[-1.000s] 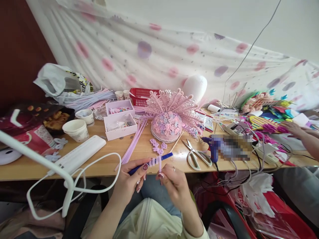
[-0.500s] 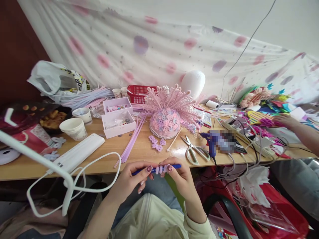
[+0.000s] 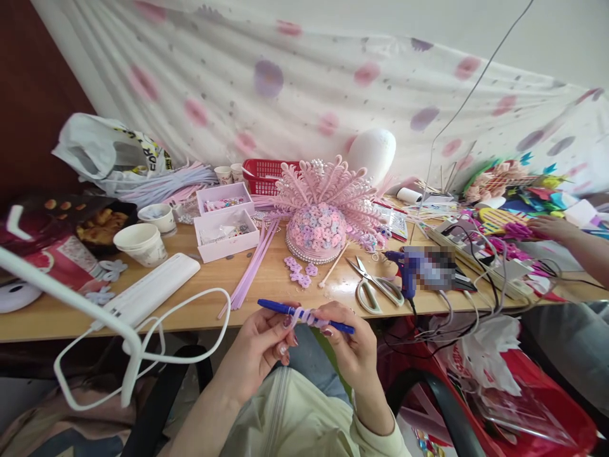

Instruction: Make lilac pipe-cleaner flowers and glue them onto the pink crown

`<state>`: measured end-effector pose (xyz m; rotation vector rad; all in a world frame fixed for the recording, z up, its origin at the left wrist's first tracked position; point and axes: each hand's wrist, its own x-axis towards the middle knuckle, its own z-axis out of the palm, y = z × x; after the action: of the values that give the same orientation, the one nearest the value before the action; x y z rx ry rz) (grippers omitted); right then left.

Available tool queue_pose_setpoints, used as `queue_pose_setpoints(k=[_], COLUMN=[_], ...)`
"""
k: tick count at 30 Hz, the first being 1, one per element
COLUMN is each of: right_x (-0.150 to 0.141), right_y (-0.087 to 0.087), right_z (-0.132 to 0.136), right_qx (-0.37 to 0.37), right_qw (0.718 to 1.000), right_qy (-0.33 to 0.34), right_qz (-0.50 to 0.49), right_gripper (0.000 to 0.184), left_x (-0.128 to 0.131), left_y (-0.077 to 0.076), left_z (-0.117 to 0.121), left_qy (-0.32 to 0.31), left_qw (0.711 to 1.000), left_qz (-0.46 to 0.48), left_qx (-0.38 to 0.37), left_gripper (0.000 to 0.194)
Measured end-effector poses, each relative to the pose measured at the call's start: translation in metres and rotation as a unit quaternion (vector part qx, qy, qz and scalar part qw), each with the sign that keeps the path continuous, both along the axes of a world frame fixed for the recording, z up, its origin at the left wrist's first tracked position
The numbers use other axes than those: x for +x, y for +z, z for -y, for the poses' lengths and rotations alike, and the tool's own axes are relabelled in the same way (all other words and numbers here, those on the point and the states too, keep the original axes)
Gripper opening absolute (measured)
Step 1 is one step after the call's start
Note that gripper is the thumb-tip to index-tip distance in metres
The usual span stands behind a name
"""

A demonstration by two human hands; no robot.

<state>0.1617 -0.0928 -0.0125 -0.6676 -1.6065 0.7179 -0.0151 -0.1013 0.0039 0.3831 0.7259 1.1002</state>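
A blue pen [image 3: 276, 306] is held crosswise above my lap, tilted down to the right. Around its middle is wound a lilac pipe cleaner [image 3: 307, 315] in several loops. My right hand [image 3: 351, 343] is closed on the pen's right part, thumb and fingertips against the coil. My left hand [image 3: 264, 343] pinches at the coil's left end, below the pen's free left end; the exact spot between its fingertips is hard to see. Small lilac pipe-cleaner flowers [image 3: 299, 278] lie on the table just beyond, before a pink headpiece [image 3: 318, 231] covered in flowers and plumes.
Scissors [image 3: 373, 284] and a blue glue gun [image 3: 404, 274] lie to the right, with cables past them. Loose lilac pipe cleaners [image 3: 252, 273], bead boxes [image 3: 226, 241], paper cups [image 3: 140, 244] and a white power strip [image 3: 157, 282] are left. Another person's hand [image 3: 552, 227] is far right.
The pipe cleaner's loose end has been wound around the pen. My left hand has moved off the pen to the coil's end; my right hand has taken hold of the pen's right part.
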Motion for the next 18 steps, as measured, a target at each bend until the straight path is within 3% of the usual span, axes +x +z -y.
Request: queue_pose_setpoints(k=[4, 8, 12, 18], right_x=[-0.014, -0.031, -0.046, -0.062], right_y=[-0.006, -0.008, -0.006, -0.010], right_z=[0.006, 0.007, 0.006, 0.010], right_qx=[-0.081, -0.199, -0.263, -0.320], right_qw=[0.987, 0.948, 0.917, 0.889], right_qy=[-0.024, -0.023, -0.045, 0.058], right_qz=[-0.134, -0.247, -0.295, -0.322], right_gripper=[0.013, 0.024, 0.034, 0.035], left_x=[0.011, 0.014, 0.012, 0.009], left_y=[0.003, 0.003, -0.004, -0.014], left_z=[0.008, 0.011, 0.007, 0.004], left_qy=[0.060, 0.108, 0.123, 0.102], left_qw=[0.988, 0.971, 0.962, 0.945], left_qz=[-0.101, -0.164, -0.191, -0.217], left_qx=[0.099, 0.134, 0.153, 0.221], left_gripper=[0.039, 0.034, 0.026, 0.020])
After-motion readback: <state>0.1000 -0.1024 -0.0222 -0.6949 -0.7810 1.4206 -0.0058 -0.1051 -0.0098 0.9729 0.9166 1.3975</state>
